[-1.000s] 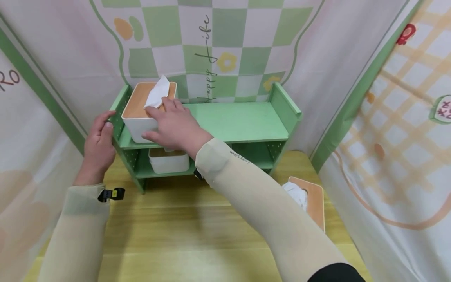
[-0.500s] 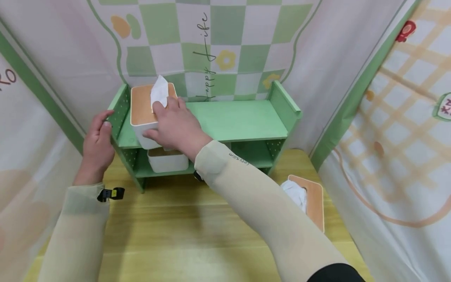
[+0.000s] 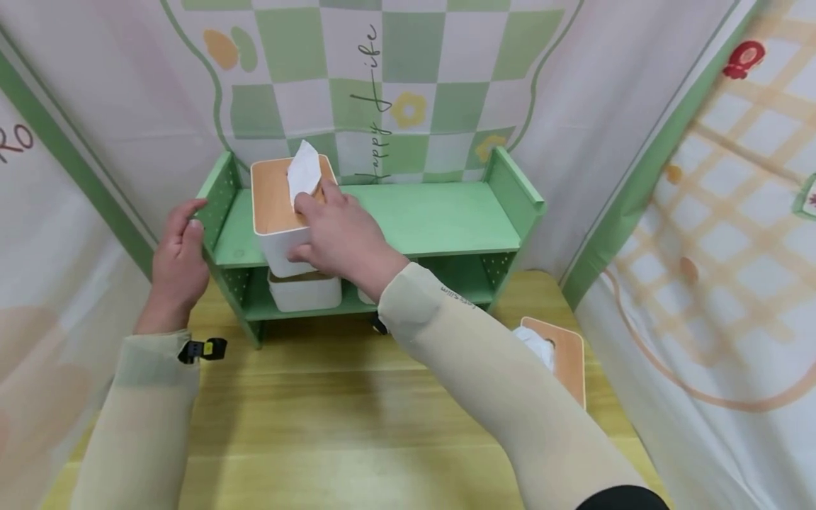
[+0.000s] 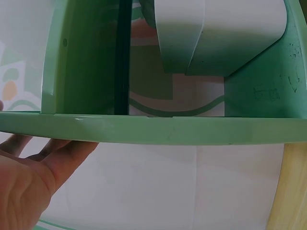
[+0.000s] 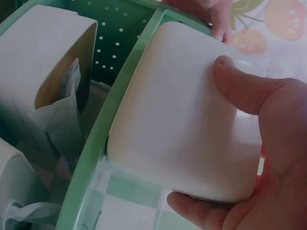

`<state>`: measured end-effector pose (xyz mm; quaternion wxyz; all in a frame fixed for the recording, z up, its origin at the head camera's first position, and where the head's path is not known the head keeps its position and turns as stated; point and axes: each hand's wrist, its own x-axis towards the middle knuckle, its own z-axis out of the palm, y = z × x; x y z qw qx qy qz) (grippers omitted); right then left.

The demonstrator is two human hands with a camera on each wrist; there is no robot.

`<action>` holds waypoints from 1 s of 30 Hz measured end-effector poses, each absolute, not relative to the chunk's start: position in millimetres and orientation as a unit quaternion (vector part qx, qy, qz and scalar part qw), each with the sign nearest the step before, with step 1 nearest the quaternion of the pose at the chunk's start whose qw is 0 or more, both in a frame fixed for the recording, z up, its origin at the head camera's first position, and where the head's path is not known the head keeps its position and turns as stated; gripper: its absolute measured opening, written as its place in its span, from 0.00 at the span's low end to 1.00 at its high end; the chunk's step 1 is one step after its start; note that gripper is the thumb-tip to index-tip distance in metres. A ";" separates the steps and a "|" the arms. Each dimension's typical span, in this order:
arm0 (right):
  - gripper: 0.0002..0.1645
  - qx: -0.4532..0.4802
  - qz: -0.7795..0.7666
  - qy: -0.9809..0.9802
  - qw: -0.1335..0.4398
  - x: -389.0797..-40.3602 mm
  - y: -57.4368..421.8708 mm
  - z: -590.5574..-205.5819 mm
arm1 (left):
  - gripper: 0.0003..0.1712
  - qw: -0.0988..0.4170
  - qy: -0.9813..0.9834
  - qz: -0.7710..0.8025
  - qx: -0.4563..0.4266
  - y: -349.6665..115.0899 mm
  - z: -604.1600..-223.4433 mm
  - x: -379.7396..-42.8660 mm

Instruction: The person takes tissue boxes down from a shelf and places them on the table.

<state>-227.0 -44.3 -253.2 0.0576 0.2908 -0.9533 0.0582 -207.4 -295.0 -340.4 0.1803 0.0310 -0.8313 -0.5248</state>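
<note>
The tissue box (image 3: 280, 244) is at the left end of the green rack (image 3: 468, 227), at upper-shelf level; its near bottom edge projects past the shelf front. Whether its base touches the shelf cannot be determined. The box lies within the grasp of the right hand (image 3: 350, 237), which is engaged at the near right corner—thumb on the front wall, other fingers at the right side and lid. The long axis appears to run front to back, turned slightly from square with the rack. The right hand is the nearer of the two hands.

Appearance: smooth white body, rounded corners, wood-toned lid (image 3: 270, 198) with a white rim, and a white tissue (image 3: 304, 170) standing up from the slot.

The left hand (image 3: 180, 269) is to the left of the box and apart from it. Its fingers are extended, not clenched, and rest against the outside of the left side panel (image 3: 222, 195).

Beneath the held unit, a lower-shelf box (image 3: 309, 296) stands in the lower compartment. The right wrist view shows a second white box (image 5: 17, 167) beside it. On the tabletop (image 3: 319, 432), to the right of the rack, is a spare box (image 3: 569, 361)—wood-toned lid, crumpled tissue showing.
</note>
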 end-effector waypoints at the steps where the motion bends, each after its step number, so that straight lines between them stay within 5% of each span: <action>1: 0.33 0.291 0.066 -0.952 0.061 -225.5 -41.6 -253.6 | 0.26 0.183 -0.833 -0.521 0.031 -294.4 -340.1 -206.9; 30: 0.34 0.290 0.133 -0.939 0.124 -211.4 -0.7 -265.2 | 0.28 0.206 -0.845 -0.493 0.013 -296.8 -344.2 -210.2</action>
